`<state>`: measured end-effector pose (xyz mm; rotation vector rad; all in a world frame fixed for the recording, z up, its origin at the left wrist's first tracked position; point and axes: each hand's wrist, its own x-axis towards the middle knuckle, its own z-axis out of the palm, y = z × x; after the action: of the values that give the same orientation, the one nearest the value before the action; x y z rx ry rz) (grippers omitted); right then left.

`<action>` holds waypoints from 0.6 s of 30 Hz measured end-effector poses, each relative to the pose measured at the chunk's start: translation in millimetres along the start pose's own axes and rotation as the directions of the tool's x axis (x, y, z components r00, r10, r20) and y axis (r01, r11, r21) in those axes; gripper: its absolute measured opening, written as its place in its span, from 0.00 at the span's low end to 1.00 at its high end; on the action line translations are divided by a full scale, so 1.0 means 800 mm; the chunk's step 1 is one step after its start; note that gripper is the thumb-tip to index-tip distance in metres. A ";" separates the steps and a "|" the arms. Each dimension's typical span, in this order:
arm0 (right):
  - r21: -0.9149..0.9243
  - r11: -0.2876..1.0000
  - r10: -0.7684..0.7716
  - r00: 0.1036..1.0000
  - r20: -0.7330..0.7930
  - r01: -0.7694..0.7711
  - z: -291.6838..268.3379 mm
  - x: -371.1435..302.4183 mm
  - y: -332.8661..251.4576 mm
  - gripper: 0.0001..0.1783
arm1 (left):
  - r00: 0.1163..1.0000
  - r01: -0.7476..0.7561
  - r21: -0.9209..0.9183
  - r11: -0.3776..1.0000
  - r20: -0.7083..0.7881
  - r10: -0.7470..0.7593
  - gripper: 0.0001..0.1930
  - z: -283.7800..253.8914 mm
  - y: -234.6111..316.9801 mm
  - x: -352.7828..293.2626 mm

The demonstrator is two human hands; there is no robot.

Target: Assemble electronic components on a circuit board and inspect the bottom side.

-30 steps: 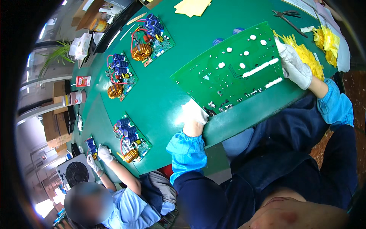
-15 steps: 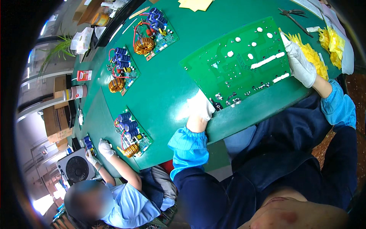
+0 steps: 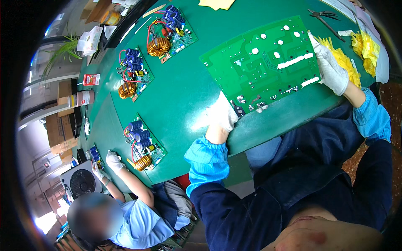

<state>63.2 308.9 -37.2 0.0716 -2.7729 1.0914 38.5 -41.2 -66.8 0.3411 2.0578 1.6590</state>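
A large green circuit board [image 3: 251,71] is held up between my two white-gloved hands, its solder side facing me. White blobs and two white strips mark its upper and right areas; dark and shiny solder spots line the near edge. My left hand [image 3: 223,113] grips the near left corner, beside a black part. My right hand [image 3: 333,69] holds the right edge, thumb along the board's side. The fingers behind the board are hidden. Past my right hand lies a heap of yellow strips [image 3: 344,62] on the green table.
Three assembled boards [image 3: 165,35], [image 3: 133,75], [image 3: 144,144] with blue capacitors and copper coils lie at left. Pliers [image 3: 325,23] and more yellow pieces [image 3: 364,48] are at far right. A co-worker [image 3: 138,213] in light blue sits at lower left, near a fan [image 3: 82,182].
The circuit board has tilted slightly, its near edge a little higher, and shifted slightly right; both hands keep their hold. The co-worker's hands and head have shifted slightly left.
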 end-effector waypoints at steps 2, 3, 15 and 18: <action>0.238 0.924 0.282 0.954 0.099 -0.298 -0.004 0.010 -0.062 0.29 | 1.000 0.015 -0.099 0.995 -0.018 -0.016 0.13 0.000 -0.002 0.005; 0.413 0.711 0.517 0.821 0.242 -0.570 -0.009 0.012 -0.083 0.30 | 1.000 0.017 -0.151 0.988 -0.018 -0.020 0.13 -0.001 -0.001 0.001; 0.316 0.931 0.173 0.983 0.062 -0.184 -0.055 0.027 -0.065 0.26 | 0.996 0.080 -0.827 0.557 0.088 -0.012 0.14 0.021 0.046 0.007; 0.189 0.970 -0.138 0.985 -0.106 0.156 -0.053 0.035 -0.106 0.19 | 0.986 0.136 -0.947 0.290 0.157 0.052 0.15 0.025 0.048 0.010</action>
<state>49.8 276.1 55.2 0.2408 -2.5257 1.2901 38.0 -11.6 -34.0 -0.0333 0.5844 2.3819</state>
